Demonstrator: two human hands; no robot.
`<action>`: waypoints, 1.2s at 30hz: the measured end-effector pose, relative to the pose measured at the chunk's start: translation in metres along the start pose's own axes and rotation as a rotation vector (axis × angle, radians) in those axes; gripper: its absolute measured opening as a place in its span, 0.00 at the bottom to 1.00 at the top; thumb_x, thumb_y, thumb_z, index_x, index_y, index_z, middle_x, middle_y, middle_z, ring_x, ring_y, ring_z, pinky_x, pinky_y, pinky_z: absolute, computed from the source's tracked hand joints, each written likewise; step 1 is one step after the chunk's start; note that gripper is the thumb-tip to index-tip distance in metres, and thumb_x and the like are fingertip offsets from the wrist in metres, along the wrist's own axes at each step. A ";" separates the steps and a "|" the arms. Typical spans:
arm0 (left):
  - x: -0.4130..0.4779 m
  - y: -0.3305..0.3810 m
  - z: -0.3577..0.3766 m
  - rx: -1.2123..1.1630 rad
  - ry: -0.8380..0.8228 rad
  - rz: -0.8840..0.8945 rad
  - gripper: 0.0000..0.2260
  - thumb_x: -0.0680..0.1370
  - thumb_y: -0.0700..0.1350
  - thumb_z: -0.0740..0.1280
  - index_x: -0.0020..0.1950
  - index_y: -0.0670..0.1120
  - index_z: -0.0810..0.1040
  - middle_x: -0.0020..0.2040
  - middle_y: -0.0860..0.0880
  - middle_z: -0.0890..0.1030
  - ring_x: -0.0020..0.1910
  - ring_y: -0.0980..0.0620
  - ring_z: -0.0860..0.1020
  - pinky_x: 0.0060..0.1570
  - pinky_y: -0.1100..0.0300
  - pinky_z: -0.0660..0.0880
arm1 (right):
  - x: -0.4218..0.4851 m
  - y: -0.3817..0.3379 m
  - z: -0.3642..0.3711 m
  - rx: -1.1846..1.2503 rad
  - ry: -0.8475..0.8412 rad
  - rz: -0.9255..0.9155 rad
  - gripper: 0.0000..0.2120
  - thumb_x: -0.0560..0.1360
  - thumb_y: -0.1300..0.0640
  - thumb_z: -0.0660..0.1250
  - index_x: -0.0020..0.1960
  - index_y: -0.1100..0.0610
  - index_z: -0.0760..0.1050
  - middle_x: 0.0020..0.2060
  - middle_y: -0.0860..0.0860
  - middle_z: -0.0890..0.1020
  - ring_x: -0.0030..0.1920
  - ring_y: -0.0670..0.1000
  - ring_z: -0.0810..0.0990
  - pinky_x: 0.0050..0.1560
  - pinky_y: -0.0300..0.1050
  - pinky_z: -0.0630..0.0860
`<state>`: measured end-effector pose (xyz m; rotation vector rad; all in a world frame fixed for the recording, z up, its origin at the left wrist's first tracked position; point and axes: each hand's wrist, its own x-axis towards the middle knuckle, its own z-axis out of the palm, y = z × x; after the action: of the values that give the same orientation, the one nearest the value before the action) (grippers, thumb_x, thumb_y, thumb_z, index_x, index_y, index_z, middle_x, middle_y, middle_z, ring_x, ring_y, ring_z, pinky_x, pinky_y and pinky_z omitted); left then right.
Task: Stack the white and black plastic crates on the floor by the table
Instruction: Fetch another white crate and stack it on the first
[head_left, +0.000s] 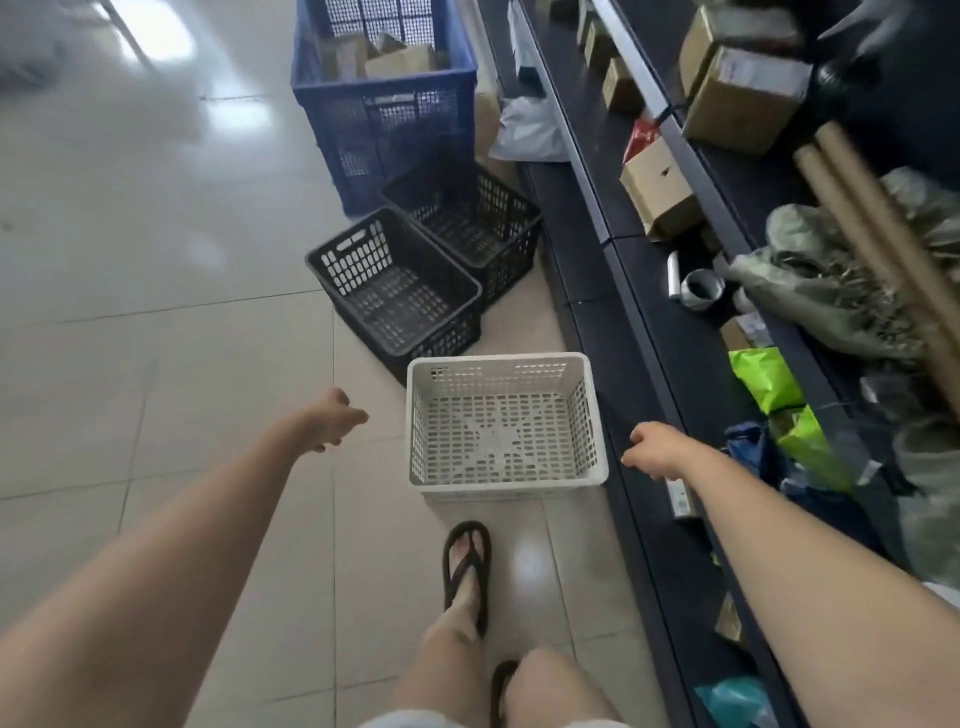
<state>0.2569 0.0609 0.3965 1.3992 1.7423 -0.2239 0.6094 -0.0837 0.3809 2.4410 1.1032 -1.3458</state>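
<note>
- One white crate on the floor, beside the table
- Two black crates at 11 o'clock of it; one blue crate beyond
- Left hand and right hand: loosely curled, grasping nothing, either side of the white crate

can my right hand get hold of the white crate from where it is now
Probably yes. The right hand hangs empty just beside the right rim of the white crate, nothing lies between them, and the crate is empty and free of the black crates.
</note>
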 end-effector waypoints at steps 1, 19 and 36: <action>0.021 0.005 -0.007 -0.044 0.031 0.002 0.07 0.78 0.43 0.62 0.53 0.43 0.67 0.46 0.42 0.75 0.45 0.44 0.74 0.37 0.59 0.68 | 0.018 -0.005 -0.007 0.025 0.009 -0.002 0.17 0.74 0.58 0.62 0.60 0.65 0.73 0.45 0.58 0.78 0.39 0.54 0.75 0.37 0.42 0.70; 0.412 -0.054 0.230 -0.109 0.192 -0.286 0.13 0.73 0.43 0.65 0.53 0.36 0.74 0.49 0.34 0.76 0.53 0.36 0.78 0.47 0.47 0.74 | 0.456 0.060 0.106 0.434 0.235 0.305 0.17 0.75 0.62 0.61 0.63 0.66 0.71 0.59 0.62 0.77 0.54 0.60 0.78 0.55 0.50 0.75; 0.281 -0.015 0.112 -0.408 0.278 -0.316 0.12 0.77 0.36 0.63 0.35 0.45 0.68 0.33 0.45 0.72 0.29 0.50 0.71 0.15 0.72 0.67 | 0.332 0.044 0.019 0.831 0.190 0.429 0.09 0.78 0.66 0.58 0.42 0.57 0.73 0.37 0.53 0.76 0.35 0.48 0.74 0.42 0.41 0.77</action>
<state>0.3021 0.1857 0.1245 0.8883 2.0934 0.1601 0.7352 0.0526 0.1009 3.1413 -0.0517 -1.6507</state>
